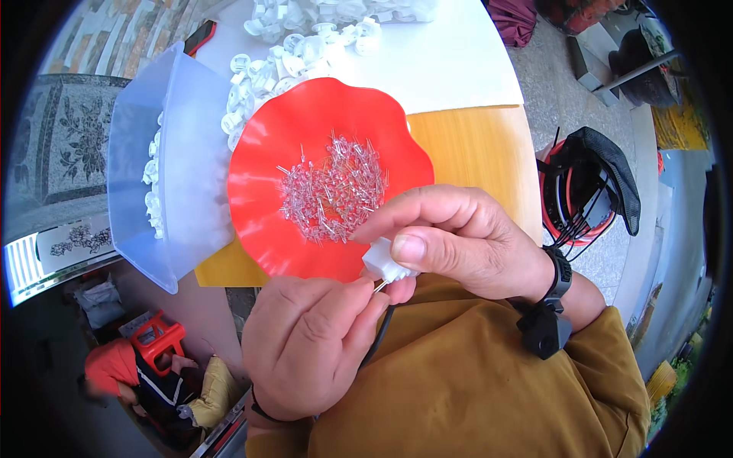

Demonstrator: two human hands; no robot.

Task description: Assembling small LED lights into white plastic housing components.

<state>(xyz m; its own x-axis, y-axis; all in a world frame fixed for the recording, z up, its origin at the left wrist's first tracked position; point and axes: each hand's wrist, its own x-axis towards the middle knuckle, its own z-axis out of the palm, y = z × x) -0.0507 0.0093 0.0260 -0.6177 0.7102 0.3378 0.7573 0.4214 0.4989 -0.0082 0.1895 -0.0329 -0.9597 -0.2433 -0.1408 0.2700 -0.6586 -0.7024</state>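
My right hand [467,238] grips a small white plastic housing [382,259], blocky on one side and ridged on the other, between thumb and fingers. Just below it, my left hand [309,343] pinches thin metal legs [379,286], which look like those of an LED. Its head is hidden, so I cannot tell whether it sits inside the housing. Both hands meet over the near edge of a red wavy-rimmed bowl [263,153]. Inside lies a heap of clear LEDs [336,187] with long wire legs.
A translucent plastic bin [195,153] with white parts stands left of the bowl. Loose white plastic parts [286,65] are piled behind it, near a red-edged phone [200,37]. A black-and-red basket [584,187] stands at right. Another person [114,370] is at lower left.
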